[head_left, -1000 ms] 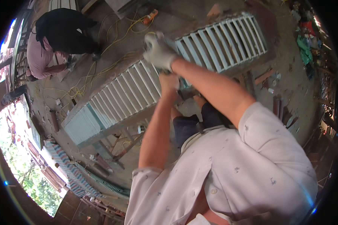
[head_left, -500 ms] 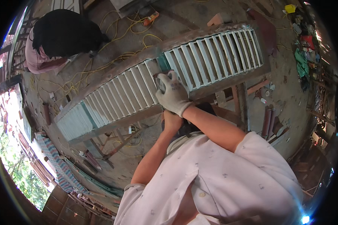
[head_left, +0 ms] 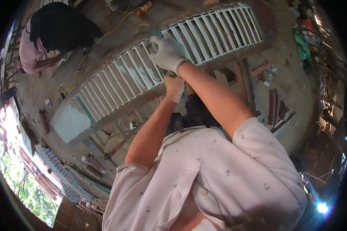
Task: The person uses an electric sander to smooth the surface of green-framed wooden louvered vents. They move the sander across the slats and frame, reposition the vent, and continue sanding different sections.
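A long louvered wooden panel (head_left: 71, 125) with pale slats and a brown frame lies slanted across the view. My right hand (head_left: 165, 52), in a light work glove, is over its middle, near the far frame rail. The gloved fingers are curled, and what they hold cannot be made out. Just below it, my left hand (head_left: 174, 84), which looks bare, is closed at the near rail. Something dark shows at its fingertips, too small to name. My right forearm hides part of the near rail.
Another person in a black top (head_left: 63, 29) crouches at the far left. Yellow cords (head_left: 108, 32) trail over the floor to an orange tool (head_left: 144, 8). At right lie brown cylindrical pieces (head_left: 273, 106) and a green bag (head_left: 301, 45). A striped cloth (head_left: 58, 167) lies lower left.
My gloved right hand has moved away from me and slightly left across the slats. My left hand has also moved forward onto the near rail. The whole view has shifted slightly.
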The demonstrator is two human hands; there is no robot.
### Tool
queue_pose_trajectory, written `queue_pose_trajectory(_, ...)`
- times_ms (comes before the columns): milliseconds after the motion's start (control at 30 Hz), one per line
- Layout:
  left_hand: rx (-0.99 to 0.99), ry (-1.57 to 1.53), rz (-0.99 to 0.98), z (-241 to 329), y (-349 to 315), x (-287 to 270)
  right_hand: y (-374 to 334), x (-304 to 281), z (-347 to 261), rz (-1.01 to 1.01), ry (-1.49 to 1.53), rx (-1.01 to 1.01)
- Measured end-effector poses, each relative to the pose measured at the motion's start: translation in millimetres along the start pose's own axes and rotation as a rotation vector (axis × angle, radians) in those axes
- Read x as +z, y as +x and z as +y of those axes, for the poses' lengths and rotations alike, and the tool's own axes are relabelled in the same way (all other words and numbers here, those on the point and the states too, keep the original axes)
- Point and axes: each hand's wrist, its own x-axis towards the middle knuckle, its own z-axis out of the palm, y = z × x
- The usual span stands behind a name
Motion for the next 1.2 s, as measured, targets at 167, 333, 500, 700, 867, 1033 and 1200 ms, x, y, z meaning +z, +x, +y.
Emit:
queue_pose_trajectory(167, 0.002, 0.027, -0.112, -49.0, -78.4, -15.8, -97.8, 16.5, 17.2, 0.13, 0.021, 0.082)
queue_pose_trajectory(333, -0.003, 0.505, -0.32, -72.7, -108.3, -103.8, -159.5, 49.1, 10.8, 0.321, 0.16, 0.271)
queue_pose_trajectory(500, 0.1, 1.035, -0.452, 64.2, -121.5, -139.0, -179.8, 42.0, 8.7, 0.375, 0.306, 0.357)
queue_pose_trajectory(700, 0.468, 1.307, -0.358, 136.8, -61.9, -165.9, -148.8, -7.5, -22.4, 0.154, 0.466, 0.041)
queue_pose_trajectory(867, 0.579, 1.34, -0.269, 180.7, 1.0, -170.1, -73.7, -33.4, -44.4, 0.062, 0.049, -0.173)
queue_pose_trajectory(1033, 0.52, 1.495, -0.163, 213.7, 97.9, -161.3, 33.5, -47.8, -62.1, 0.031, -0.305, -0.186)
queue_pose_trajectory(1200, 0.469, 1.553, -0.112, 212.2, 183.0, -115.4, 134.1, -60.3, -27.7, -0.151, -0.496, -0.233)
